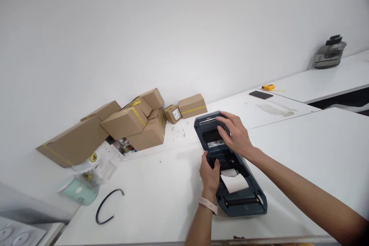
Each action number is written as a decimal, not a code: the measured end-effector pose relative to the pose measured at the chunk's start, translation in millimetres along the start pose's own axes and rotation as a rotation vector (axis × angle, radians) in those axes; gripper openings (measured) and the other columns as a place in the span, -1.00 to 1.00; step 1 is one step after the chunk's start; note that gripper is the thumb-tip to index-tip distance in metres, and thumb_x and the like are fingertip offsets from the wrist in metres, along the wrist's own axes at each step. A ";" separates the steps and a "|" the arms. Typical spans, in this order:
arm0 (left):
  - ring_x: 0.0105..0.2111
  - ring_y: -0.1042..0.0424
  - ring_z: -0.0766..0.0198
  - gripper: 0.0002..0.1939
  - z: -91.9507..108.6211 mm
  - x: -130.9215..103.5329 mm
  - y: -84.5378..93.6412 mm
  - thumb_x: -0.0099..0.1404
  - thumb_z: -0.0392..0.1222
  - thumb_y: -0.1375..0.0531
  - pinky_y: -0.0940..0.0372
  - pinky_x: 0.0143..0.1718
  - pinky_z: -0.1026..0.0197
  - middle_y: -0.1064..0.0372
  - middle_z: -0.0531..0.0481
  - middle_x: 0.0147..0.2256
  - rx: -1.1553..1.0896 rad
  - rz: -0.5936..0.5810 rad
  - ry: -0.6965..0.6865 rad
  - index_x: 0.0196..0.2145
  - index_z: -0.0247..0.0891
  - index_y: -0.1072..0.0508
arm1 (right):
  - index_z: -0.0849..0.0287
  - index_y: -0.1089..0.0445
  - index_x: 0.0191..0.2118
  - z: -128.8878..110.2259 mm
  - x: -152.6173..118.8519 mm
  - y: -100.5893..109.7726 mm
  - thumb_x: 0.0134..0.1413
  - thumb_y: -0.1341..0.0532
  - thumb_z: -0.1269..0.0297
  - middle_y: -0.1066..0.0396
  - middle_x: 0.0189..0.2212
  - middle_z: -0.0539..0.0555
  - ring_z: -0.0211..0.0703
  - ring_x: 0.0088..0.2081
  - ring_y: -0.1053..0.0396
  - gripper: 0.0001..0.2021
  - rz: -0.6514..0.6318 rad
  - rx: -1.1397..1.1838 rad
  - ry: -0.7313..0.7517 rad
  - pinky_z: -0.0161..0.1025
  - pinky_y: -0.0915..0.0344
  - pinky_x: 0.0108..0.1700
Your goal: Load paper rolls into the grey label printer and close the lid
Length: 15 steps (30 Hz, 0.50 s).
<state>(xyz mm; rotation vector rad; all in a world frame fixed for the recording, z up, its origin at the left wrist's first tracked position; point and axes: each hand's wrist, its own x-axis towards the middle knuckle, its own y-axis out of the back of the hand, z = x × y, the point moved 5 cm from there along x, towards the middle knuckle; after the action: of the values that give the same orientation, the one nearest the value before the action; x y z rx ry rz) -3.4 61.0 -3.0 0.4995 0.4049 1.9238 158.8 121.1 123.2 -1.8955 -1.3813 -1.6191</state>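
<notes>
A dark label printer (248,207) stands on the white table with its lid (211,132) raised and its inside showing. A roll of white paper (234,183) lies in its bay, the loose end spread toward the front. My left hand (210,175) grips the printer's left side near the hinge, with the thumb over the inner edge. My right hand (236,132) holds the lid's right edge, its fingers bent over the inner face. Part of the lid is hidden behind this hand.
Several cardboard boxes (123,121) are piled against the wall at the left. Nearer are a mint-green container (79,190) and a curved black strip (98,209). A phone (261,95), a yellow tape measure (268,87) and a dark transparent container (329,54) sit at the right.
</notes>
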 end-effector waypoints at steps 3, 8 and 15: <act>0.23 -0.29 -0.03 -0.46 1.7 -0.4 -0.2 0.28 -0.08 -0.18 -0.16 0.23 0.00 -0.34 -0.24 0.20 0.037 0.004 0.003 0.19 -0.26 -0.29 | 0.14 -0.45 -0.11 -3.1 -31.1 7.2 0.28 -0.11 0.36 -0.49 -0.07 0.23 0.08 0.04 -0.40 -0.82 -0.018 0.027 0.079 0.06 -0.35 0.08; 0.16 -0.38 -0.04 -0.36 5.0 -1.5 1.1 0.27 -0.12 -0.17 -0.24 0.15 -0.01 -0.37 -0.21 0.18 0.067 -0.014 0.018 0.27 -0.21 -0.17 | 0.07 -0.46 -0.12 6.1 -54.8 -6.8 0.31 -0.07 0.35 -0.57 -0.19 0.07 -0.09 -0.16 -0.53 -0.79 -0.294 0.098 0.097 -0.14 -0.47 -0.13; 0.20 -0.35 0.07 -0.30 5.7 -3.5 2.1 0.24 -0.12 -0.23 -0.23 0.17 0.11 -0.35 -0.06 0.21 0.013 -0.009 0.054 0.30 -0.06 -0.12 | 0.06 -0.36 0.09 17.3 -37.0 -21.6 0.33 -0.04 0.24 -0.55 -0.08 0.11 -0.01 -0.06 -0.52 -0.71 -0.354 0.113 -0.036 -0.06 -0.46 -0.04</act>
<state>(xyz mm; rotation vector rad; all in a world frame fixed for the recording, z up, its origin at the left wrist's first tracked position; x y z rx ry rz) -0.9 57.3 2.4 0.4540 0.4549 1.9302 155.4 127.1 77.5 -1.6948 -1.8670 -1.6199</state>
